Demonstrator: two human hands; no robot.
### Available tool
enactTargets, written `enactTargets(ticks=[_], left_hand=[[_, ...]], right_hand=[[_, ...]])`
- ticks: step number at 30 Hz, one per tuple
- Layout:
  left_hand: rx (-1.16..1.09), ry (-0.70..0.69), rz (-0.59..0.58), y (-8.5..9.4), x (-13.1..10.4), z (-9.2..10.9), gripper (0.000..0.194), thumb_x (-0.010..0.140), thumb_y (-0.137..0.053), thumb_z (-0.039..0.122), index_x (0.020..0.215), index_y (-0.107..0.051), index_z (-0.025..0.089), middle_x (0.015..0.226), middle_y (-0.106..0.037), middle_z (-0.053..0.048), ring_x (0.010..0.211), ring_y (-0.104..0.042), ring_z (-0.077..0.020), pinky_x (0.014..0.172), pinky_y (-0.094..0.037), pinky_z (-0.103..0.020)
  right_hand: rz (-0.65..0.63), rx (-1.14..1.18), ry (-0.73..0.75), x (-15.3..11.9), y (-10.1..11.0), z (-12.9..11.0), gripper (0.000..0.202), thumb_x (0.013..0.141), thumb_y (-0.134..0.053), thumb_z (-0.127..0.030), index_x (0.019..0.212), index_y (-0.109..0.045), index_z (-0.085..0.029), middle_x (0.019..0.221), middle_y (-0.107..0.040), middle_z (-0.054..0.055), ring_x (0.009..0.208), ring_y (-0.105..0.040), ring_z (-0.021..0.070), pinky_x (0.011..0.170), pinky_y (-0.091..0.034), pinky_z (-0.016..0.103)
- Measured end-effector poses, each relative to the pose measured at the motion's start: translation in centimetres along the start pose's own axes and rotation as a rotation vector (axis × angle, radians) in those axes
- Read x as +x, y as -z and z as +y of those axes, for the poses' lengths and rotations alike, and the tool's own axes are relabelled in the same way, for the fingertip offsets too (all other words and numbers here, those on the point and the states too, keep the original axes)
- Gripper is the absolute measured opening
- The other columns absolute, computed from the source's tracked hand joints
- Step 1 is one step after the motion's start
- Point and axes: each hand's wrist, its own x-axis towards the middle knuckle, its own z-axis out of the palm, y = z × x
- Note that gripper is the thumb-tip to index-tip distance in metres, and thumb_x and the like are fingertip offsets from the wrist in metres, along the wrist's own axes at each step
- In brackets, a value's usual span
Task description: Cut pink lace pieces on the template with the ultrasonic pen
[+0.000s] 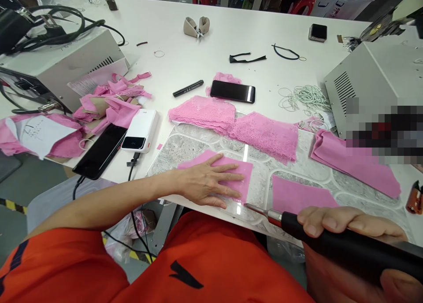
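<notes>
My left hand (211,179) lies flat with spread fingers on a pink fabric piece (246,173), covering much of it. My right hand (350,221) is wrapped round a black-handled tool (330,243) with a thin metal tip (256,209). That tip points left, close to the lower right corner of the fabric under my left hand. Just above the tool, a second pink piece (300,193) lies on the marble-patterned mat (178,144). Stacks of pink lace (203,111) and more lace (264,133) rest along the mat's far edge.
Folded pink fabric (357,162) sits to the right. Grey boxes (62,65) flank the table. A dark phone (233,91), a marker (188,88) and cord loops (310,98) lie beyond the lace. On the left are a white power bank (142,124), another phone (101,151) and cables.
</notes>
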Motion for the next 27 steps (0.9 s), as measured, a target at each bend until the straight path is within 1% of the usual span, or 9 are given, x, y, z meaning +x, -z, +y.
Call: enactTargets(ticks=[5,8,11,15,19,23,25,27], left_hand=[[0.001,-0.007,-0.002,0.0,0.1,0.1,0.044,0.097,-0.056,0.049,0.137,-0.059,0.031,0.157,-0.042,-0.006,0.151,-0.026,-0.0311,0.123,-0.002,-0.06],[0.012,-0.01,0.001,-0.1,0.0,0.0,0.045,0.096,-0.056,0.05,0.137,-0.059,0.031,0.157,-0.042,-0.006,0.151,-0.026,-0.0313,0.123,-0.003,-0.061],[0.029,-0.03,0.011,-0.3,-0.1,-0.1,0.046,0.097,-0.054,0.051,0.138,-0.059,0.029,0.157,-0.042,-0.009,0.151,-0.026,-0.0333,0.122,-0.003,-0.063],[0.028,-0.035,0.033,-0.4,-0.1,-0.1,0.046,0.097,-0.054,0.05,0.138,-0.059,0.029,0.156,-0.043,-0.009,0.15,-0.028,-0.0339,0.122,-0.003,-0.063],[0.019,-0.015,0.029,-0.3,-0.1,-0.1,0.046,0.095,-0.057,0.052,0.137,-0.059,0.032,0.156,-0.043,-0.006,0.151,-0.027,-0.031,0.123,-0.001,-0.06],[0.003,-0.014,0.039,-0.4,0.0,0.0,0.046,0.094,-0.06,0.051,0.135,-0.06,0.032,0.155,-0.044,-0.006,0.15,-0.029,-0.0312,0.123,-0.001,-0.061],[-0.005,0.004,0.021,-0.3,0.2,0.1,0.046,0.093,-0.061,0.05,0.135,-0.061,0.032,0.156,-0.043,-0.006,0.15,-0.029,-0.031,0.123,0.0,-0.061],[-0.012,0.028,-0.004,0.0,0.2,0.3,0.045,0.093,-0.061,0.05,0.135,-0.061,0.032,0.157,-0.041,-0.005,0.15,-0.029,-0.0301,0.123,0.001,-0.059]], right_hand=[[0.014,-0.02,-0.025,-0.1,0.3,0.1,0.032,0.066,-0.058,-0.056,0.083,-0.066,-0.03,0.068,-0.05,0.0,0.05,-0.049,0.0195,0.053,-0.047,0.046],[0.018,-0.037,-0.024,-0.2,0.8,0.1,0.031,0.066,-0.058,-0.056,0.083,-0.066,-0.031,0.067,-0.05,0.0,0.049,-0.049,0.0202,0.053,-0.047,0.048],[0.034,-0.044,-0.002,-0.1,1.0,0.1,0.03,0.067,-0.057,-0.056,0.083,-0.066,-0.032,0.067,-0.051,0.0,0.048,-0.049,0.0204,0.053,-0.047,0.049],[0.029,-0.017,0.013,0.2,0.5,0.0,0.029,0.067,-0.059,-0.054,0.082,-0.067,-0.031,0.067,-0.052,0.0,0.048,-0.049,0.02,0.052,-0.047,0.047],[0.018,-0.002,0.031,0.4,-0.4,-0.3,0.028,0.066,-0.059,-0.05,0.083,-0.069,-0.03,0.066,-0.054,-0.001,0.049,-0.049,0.02,0.051,-0.047,0.045],[0.003,-0.019,0.026,0.4,-1.1,-0.4,0.024,0.066,-0.063,-0.048,0.081,-0.069,-0.031,0.065,-0.056,-0.002,0.048,-0.049,0.02,0.052,-0.048,0.045],[0.0,-0.033,0.026,0.6,-1.2,-0.4,0.021,0.067,-0.063,-0.047,0.079,-0.069,-0.031,0.064,-0.056,-0.001,0.047,-0.049,0.0204,0.052,-0.047,0.046],[0.023,-0.046,0.037,0.7,-1.0,-0.5,0.021,0.067,-0.061,-0.047,0.077,-0.07,-0.031,0.063,-0.054,0.0,0.047,-0.048,0.021,0.052,-0.047,0.048]])
